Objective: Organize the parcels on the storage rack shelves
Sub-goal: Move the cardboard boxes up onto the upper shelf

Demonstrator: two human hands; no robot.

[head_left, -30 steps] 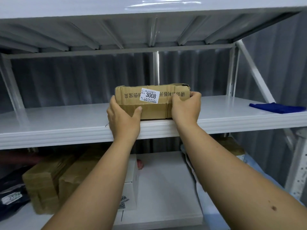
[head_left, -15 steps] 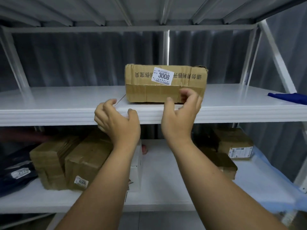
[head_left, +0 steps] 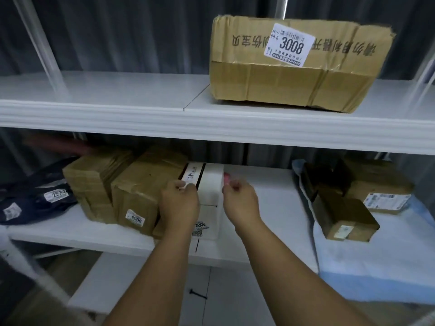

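White box (head_left: pixel 210 184) on the lower shelf (head_left: pixel 266 184) is being reached for from both sides. It's touched at its top left edge by the curled fingers of the left hand (head_left: pixel 180 203), grip unclear. The right hand (head_left: pixel 240 201) is loosely curled just beside it, nothing held. The cardboard parcel (head_left: pixel 289 78) tagged 3008 is left on the upper shelf (head_left: pixel 117 107). Brown boxes (head_left: pixel 131 184) are packed against the white one's left.

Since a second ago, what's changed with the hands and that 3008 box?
Both hands let go of the cardboard box and dropped to the lower shelf. The left hand and right hand now reach either side of the white box. The cardboard box stays on the upper shelf.
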